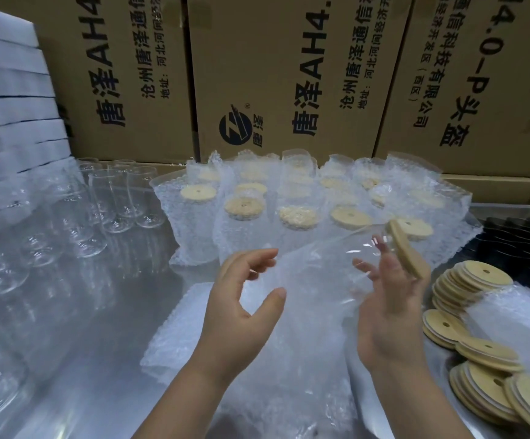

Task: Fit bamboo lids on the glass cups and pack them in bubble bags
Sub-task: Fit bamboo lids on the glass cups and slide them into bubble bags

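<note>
White foam sheets (7, 99) are stacked far to the left of the packed cups (247, 207), the cluster of bagged, lidded glasses standing at the back of the steel table (105, 359). Between the foam and that cluster stand the bare cups (121, 201), a good many, with no lids and no bags, so plenty of work is left. Behind the packed cups runs a wall of cardboard boxes (273, 74).

In front of the packed cups the left hand (241, 312) hovers over a pile of flat bubble bags (213, 340). Its thumb and fingers are apart and loosely curved. One bag's edge seems to lie at the fingertips, but I cannot tell whether they have hold of it.

Just right of that, still in front of the packed cups, the right hand (390, 315) holds a lidded cup (336, 248) tilted on its side, base toward the left hand, its fingers wrapped round the glass near the bamboo lid (406, 251). The lid looks seated, so this cup's fitting step appears done and bagging comes next.

Right of the packed cups lie loose lids (479, 346) in toppled stacks, with black items (523, 239) beyond them that I cannot identify. Roughly a dozen cups look finished, and the remaining cups and lids suggest the job is partway through.
</note>
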